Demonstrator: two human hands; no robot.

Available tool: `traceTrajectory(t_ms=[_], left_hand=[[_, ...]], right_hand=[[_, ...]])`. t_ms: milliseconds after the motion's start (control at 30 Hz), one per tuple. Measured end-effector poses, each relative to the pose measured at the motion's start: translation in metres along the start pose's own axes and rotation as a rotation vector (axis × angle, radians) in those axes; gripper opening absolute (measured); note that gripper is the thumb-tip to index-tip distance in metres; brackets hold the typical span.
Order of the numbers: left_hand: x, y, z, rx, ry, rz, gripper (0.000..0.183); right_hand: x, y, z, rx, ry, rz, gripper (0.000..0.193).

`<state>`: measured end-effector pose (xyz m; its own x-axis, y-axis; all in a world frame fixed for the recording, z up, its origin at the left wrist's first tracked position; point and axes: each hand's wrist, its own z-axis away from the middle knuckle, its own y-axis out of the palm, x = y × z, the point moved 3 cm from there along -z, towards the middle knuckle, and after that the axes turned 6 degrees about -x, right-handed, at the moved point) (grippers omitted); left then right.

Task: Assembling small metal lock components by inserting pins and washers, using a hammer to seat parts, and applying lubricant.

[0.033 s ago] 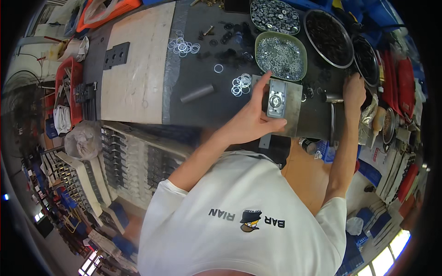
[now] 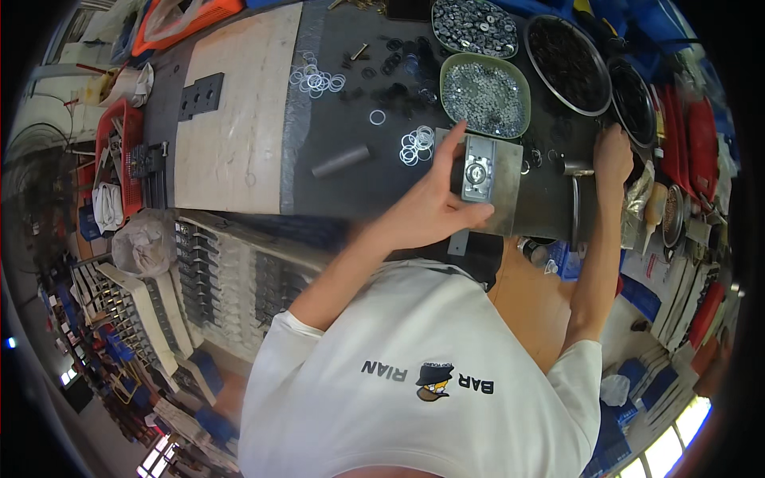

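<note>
A grey rectangular metal housing with a round recessed fitting lies on a flat metal plate near the bench's front edge. My left hand grips it, index finger along its far left side and thumb by its near end. To the right, my right hand reaches beside the rim of a bowl of black parts. Its fingers are curled together at the tips, and what they hold, if anything, is hidden. A short metal cylinder with a handle-like bar lies just left of the right wrist.
A green tray of small silvery parts sits beyond the housing, another tray behind it. A round pan of dark parts stands right of them. White rings, a grey tube and a wooden board lie leftward.
My left thumb and hand have shifted very slightly. The right hand stays beside the bowl of black parts.
</note>
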<state>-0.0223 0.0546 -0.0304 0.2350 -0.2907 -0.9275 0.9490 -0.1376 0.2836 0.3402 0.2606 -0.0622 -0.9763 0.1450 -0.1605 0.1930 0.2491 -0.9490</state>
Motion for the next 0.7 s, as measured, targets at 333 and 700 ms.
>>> traceTrajectory(t_ms=[333,700], left_hand=[[-0.054,-0.136,-0.036,-0.638,0.415,-1.077,0.017],[-0.051,-0.148,-0.069,-0.354,0.28,-1.229,0.024]], right_hand=[[-0.006,-0.057,0.027,0.017,0.074,-0.172,0.033],[0.057,-0.115,0.175,0.358,-0.032,-0.863,0.036]])
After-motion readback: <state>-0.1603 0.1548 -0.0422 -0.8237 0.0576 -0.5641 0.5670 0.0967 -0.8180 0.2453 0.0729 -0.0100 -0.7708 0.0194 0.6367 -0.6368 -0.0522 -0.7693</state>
